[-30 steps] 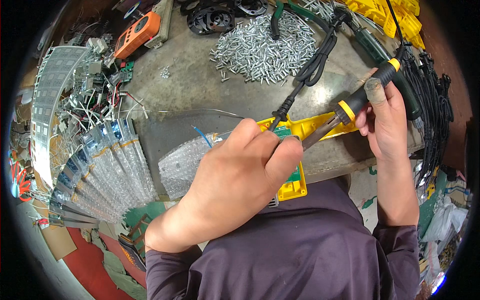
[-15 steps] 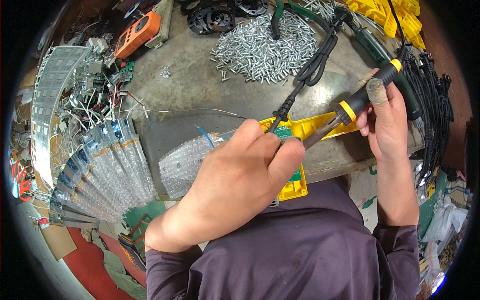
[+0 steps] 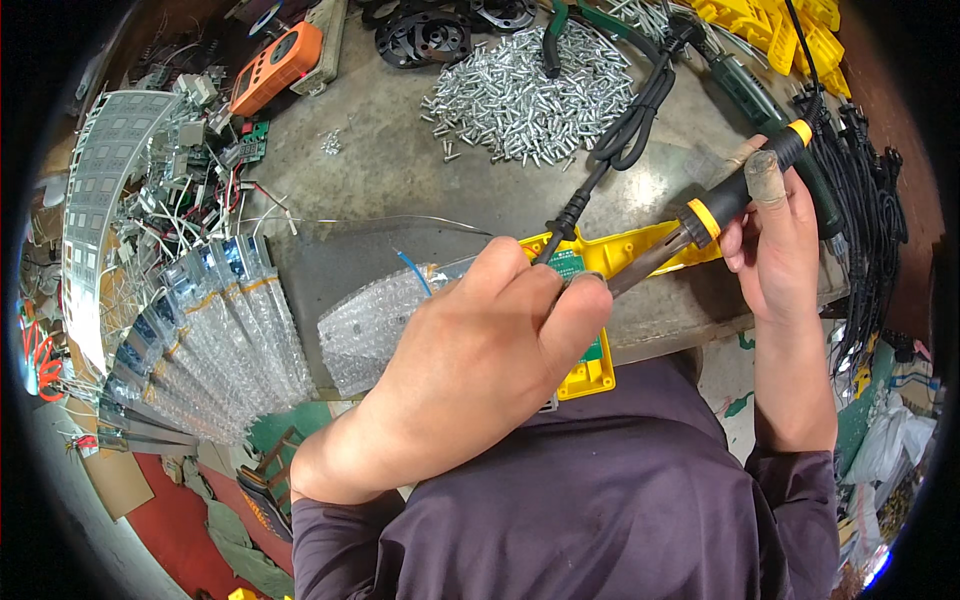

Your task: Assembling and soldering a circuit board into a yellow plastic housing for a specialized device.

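My right hand [image 3: 775,240] grips a soldering iron [image 3: 735,195] by its black and yellow handle. A finger of this hand wears a worn, pale covering. The iron's metal shaft slopes down-left, and its tip is hidden behind my left hand [image 3: 490,345]. That hand is closed over a yellow plastic housing [image 3: 588,382] with a green circuit board [image 3: 570,265] inside; whatever its fingertips pinch is out of sight. A thin silvery wire [image 3: 400,218] runs to its knuckles. A black power cord [image 3: 570,215] enters the housing. Beside my left hand lies a bubble-wrapped piece [image 3: 365,325] with a blue wire.
A heap of silver screws [image 3: 535,95] lies at the back, with green-handled pliers [image 3: 553,40] over it. Bubble-wrapped parts [image 3: 220,340] fan out at left, near an orange device [image 3: 275,70] and loose electronics. Black cords [image 3: 870,220] hang at right beside a dark green tool [image 3: 745,85].
The soldering iron and my right hand have shifted slightly to the right. My left hand stays nearly still over the housing.
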Motion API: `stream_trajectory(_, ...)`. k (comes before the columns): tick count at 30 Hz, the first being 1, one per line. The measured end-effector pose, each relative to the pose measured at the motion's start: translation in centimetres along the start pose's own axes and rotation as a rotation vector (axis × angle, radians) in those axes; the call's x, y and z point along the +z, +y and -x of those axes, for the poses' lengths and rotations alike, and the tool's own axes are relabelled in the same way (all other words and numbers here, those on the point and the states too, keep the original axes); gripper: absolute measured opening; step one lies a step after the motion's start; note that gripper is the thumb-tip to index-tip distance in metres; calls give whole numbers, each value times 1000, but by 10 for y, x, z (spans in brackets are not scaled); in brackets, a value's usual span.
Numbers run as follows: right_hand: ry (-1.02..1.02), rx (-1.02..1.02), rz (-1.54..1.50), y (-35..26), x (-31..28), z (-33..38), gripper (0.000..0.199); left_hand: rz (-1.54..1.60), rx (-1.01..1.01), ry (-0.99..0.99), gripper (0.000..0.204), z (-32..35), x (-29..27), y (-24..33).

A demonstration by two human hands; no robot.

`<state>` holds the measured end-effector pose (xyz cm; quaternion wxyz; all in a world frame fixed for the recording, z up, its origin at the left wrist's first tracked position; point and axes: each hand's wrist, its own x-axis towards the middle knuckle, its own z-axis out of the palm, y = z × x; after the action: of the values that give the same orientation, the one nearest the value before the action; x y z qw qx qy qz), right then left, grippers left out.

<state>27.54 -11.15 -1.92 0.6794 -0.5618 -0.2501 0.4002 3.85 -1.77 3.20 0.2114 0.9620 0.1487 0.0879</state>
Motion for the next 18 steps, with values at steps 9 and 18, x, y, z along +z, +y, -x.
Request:
stream_trajectory(9, 1, -8, -2, -1, 3, 1, 24, -20, 7, -5, 19, 0, 0, 0)
stream_trajectory(18, 29, -55, 3, -10, -7, -2, 25, -39, 12, 9, 19, 0, -1, 0)
